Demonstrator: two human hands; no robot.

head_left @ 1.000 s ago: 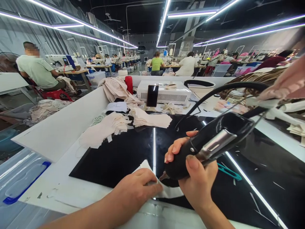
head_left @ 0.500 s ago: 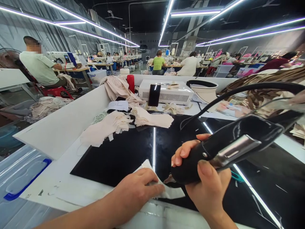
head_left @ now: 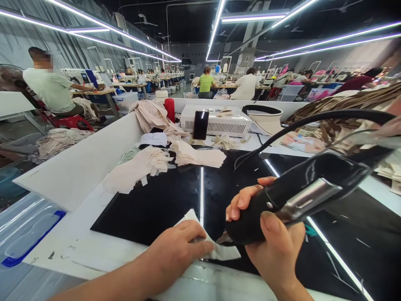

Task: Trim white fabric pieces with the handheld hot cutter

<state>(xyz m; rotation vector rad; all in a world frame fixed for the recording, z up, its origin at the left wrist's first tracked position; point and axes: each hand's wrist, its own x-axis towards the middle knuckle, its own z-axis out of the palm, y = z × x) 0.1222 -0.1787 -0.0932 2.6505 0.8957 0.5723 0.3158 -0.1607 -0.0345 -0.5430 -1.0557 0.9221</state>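
My right hand [head_left: 269,234] is wrapped round a black hand-held power tool [head_left: 300,200] with a metal lever on its side and a cable at its far end. The tool's metal tip [head_left: 224,238] points down left, at the edge of a white fabric piece [head_left: 224,251]; whether they touch I cannot tell. With fingers and thumb closed on that fabric, my left hand [head_left: 183,251] holds it against the glossy black board [head_left: 150,209]. The fabric is partly hidden under my left hand.
Two stacks of cream fabric pieces, left [head_left: 131,169] and right [head_left: 199,154], lie at the board's far edge. Behind them stand a phone [head_left: 201,125], a white vented box [head_left: 228,125] and a red thread cone [head_left: 169,109]. Several people sit at sewing tables beyond.
The view has shifted slightly. Both hands keep nearly the same places on the fabric and the tool.
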